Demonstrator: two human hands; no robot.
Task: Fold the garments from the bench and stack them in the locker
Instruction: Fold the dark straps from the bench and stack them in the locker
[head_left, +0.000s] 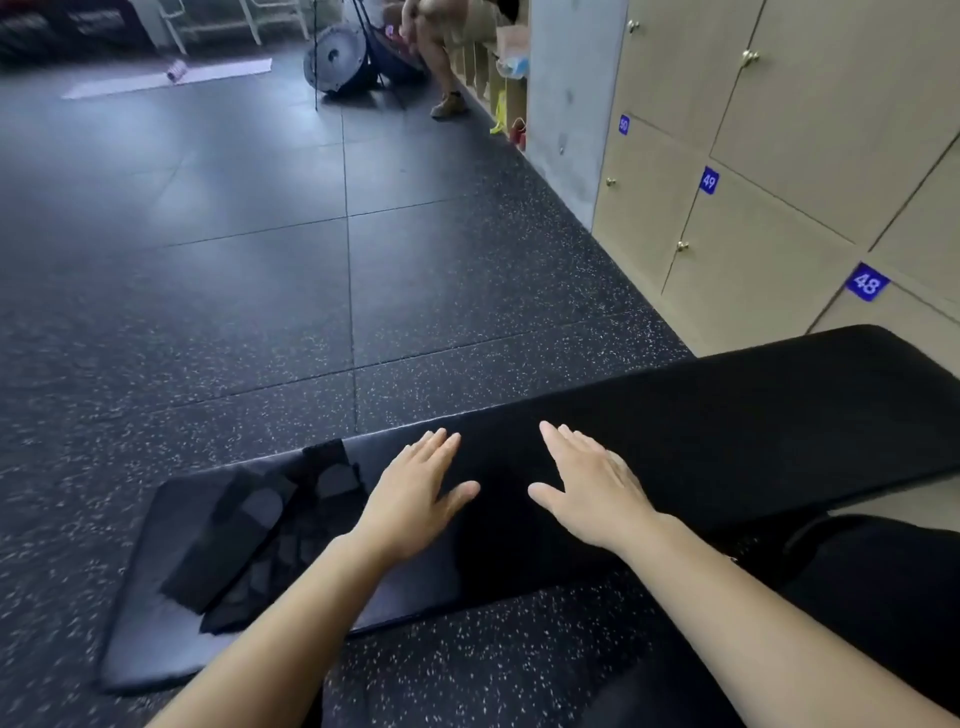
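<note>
Both forearms reach forward over the bench (150, 654). Left hand (415, 499) and right hand (592, 493) lie flat, fingers straight and together, palms down on a matte black garment (753, 426) spread along the bench top; neither hand grips anything. A second dark, partly mesh garment (260, 530) lies just left of the left hand. Closed lockers (753, 270) stand beyond the bench, on the right.

Bare left hand (415, 499), bare right hand (597, 493), forearms (291, 623) uncovered as far as the frame shows, black legwear (883, 587) over the knee, possibly leggings
</note>
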